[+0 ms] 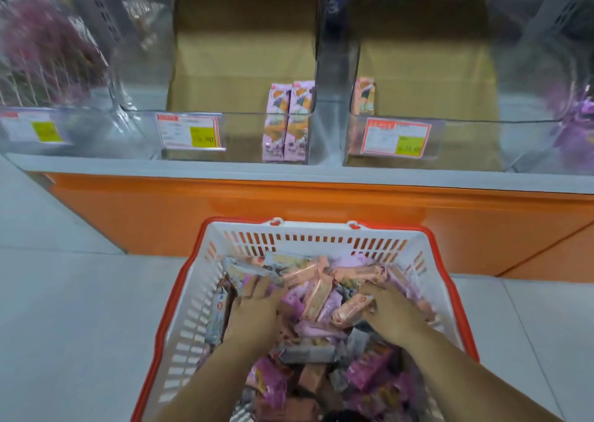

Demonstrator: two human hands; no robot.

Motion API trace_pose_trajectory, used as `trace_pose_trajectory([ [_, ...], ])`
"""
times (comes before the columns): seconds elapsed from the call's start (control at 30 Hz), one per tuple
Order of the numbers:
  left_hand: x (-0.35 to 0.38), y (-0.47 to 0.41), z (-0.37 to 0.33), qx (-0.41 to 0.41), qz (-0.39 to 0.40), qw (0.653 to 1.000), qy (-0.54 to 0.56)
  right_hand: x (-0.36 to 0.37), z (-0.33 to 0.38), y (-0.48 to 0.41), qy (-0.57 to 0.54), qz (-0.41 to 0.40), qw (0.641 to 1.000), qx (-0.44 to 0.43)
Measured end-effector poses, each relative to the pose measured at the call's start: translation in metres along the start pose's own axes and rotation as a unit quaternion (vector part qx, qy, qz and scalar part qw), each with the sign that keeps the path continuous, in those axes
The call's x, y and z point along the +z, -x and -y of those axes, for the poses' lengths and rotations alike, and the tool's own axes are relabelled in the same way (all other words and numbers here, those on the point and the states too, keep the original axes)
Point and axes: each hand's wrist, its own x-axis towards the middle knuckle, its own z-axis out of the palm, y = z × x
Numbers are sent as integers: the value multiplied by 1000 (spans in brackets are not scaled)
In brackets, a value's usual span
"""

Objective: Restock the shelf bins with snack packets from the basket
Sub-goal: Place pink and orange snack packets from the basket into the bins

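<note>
A white basket with an orange rim (193,296) stands on the floor, heaped with pink, purple and grey snack packets (316,293). Both my hands are down in the heap. My left hand (255,312) lies palm-down on the packets at the left, fingers curled on a grey packet (247,272). My right hand (390,314) grips a pink packet (352,309). On the shelf above, the middle clear bin (238,122) holds two upright purple packets (287,122). In the right clear bin (482,135) one pink packet (364,98) stands at the left.
Cardboard sheets (244,45) line the backs of both bins. Price labels (190,131) hang on the bin fronts. An orange shelf base (289,216) runs behind the basket. A left bin (48,77) holds purple goods. Pale floor tiles (80,325) flank the basket.
</note>
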Motion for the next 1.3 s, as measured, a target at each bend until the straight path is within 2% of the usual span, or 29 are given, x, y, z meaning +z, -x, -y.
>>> trace_pose_trajectory([
  [0.43, 13, -14, 0, 2, 10, 999, -30, 20, -4, -21, -49, 43, 996, 58],
  [0.53, 12, -15, 1, 2, 9, 1000, -22, 21, -1, -20, -45, 71, 996, 34],
  [0.63, 5, -12, -1, 7, 14, 1000, -12, 11, 7, -14, -53, 37, 998, -12],
  [0.8, -28, 6, -8, 28, 11, 992, 125, -23, 32, 6, -56, 2, 995, -78],
  [0.93, -68, 31, -17, 91, -15, 951, 294, -58, 58, 27, -42, -32, 989, -136],
  [1.2, -130, 59, -27, 156, -22, 920, 360, -147, 100, 73, -130, -61, 959, -246],
  [1.3, -158, 71, -36, 190, -53, 899, 392, -179, 106, 96, -214, -54, 937, -271],
])
